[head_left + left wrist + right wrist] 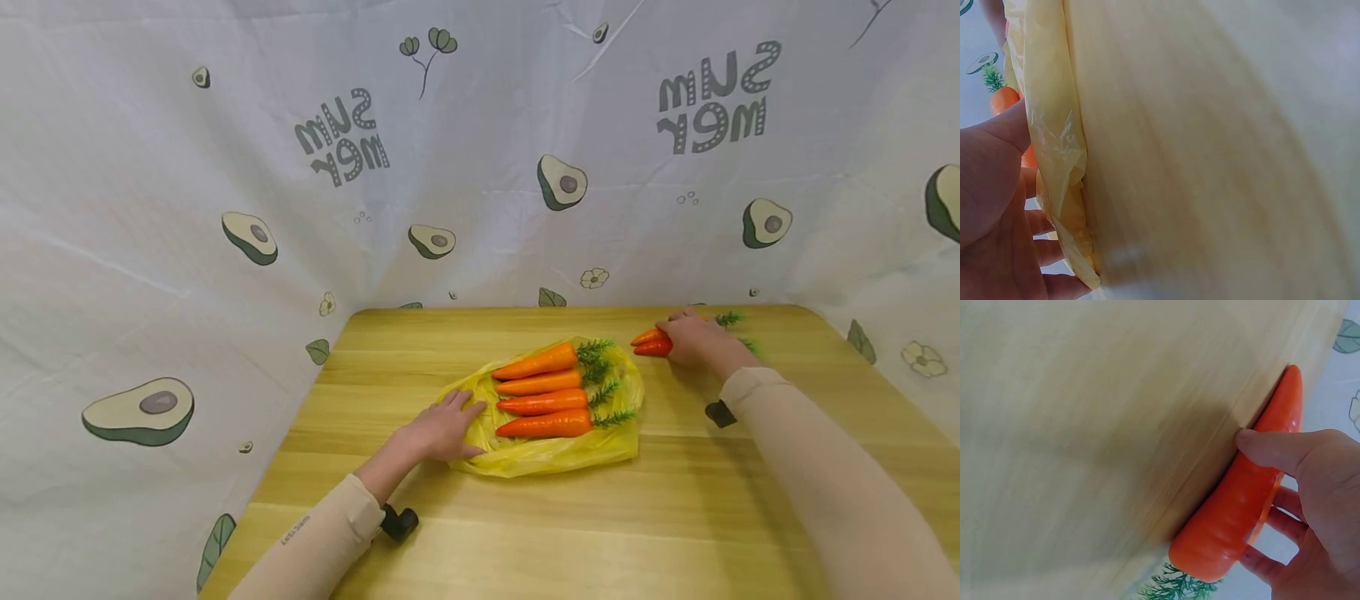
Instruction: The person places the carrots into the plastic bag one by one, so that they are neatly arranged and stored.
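Note:
On the yellow plastic bag (pixel 525 461), several orange carrots (pixel 545 403) lie side by side, green tops to the right. My left hand (pixel 444 427) rests on the bag's left edge with its fingers spread. In the left wrist view, the thumb and fingers touch the bag's crumpled rim. At the back right, my right hand (pixel 699 340) grips two more carrots (pixel 651 342) together. Its thumb lies across the nearer red-orange carrot (pixel 1235 500), with fingers on the far side. Whether this pair touches the tabletop, I cannot tell.
The wooden table (pixel 480 533) runs back to a pale curtain (pixel 480 150) printed with avocados. Black wrist mounts (pixel 399 522) sit under both sleeves. Bare wood separates the bag from my right hand.

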Action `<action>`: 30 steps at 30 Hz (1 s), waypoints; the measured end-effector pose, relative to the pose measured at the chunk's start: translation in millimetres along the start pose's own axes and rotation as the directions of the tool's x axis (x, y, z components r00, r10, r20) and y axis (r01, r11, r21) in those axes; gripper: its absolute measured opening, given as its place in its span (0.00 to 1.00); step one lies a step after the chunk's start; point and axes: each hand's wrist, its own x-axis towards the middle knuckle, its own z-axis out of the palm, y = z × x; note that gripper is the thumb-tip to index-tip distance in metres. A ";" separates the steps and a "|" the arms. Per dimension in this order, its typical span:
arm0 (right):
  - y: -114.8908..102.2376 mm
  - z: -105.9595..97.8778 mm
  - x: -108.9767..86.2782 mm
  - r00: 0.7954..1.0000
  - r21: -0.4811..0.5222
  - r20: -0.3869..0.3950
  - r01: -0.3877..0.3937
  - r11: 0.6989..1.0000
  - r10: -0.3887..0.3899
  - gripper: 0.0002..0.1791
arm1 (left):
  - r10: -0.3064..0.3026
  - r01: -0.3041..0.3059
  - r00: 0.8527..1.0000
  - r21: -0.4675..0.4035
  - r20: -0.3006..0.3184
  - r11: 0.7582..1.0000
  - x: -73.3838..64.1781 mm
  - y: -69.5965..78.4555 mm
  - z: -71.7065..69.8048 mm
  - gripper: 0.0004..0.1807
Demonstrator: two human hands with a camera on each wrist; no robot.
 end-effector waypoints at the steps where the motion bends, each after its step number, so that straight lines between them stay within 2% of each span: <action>1: -0.9 0.0 -0.2 1.000 -0.005 0.001 0.003 1.000 -0.003 0.28 | 0.001 -0.001 1.000 -0.001 -0.001 1.000 -0.2 -0.3 -0.2 0.43; 14: -3.2 -2.9 -5.4 1.000 -0.015 0.019 0.002 1.000 -0.001 0.34 | 0.016 -0.016 1.000 0.016 -0.006 1.000 1.0 -2.3 -0.8 0.44; 24: 2.1 -4.3 -9.5 1.000 -0.001 -0.010 -0.015 1.000 0.015 0.36 | 0.009 -0.009 1.000 0.006 -0.004 1.000 1.3 -1.9 -1.6 0.44; 30: 10.4 -0.2 -15.3 0.998 0.026 -0.063 -0.003 1.000 0.004 0.37 | 0.008 -0.008 1.000 0.001 0.000 1.000 1.2 -2.2 -1.0 0.43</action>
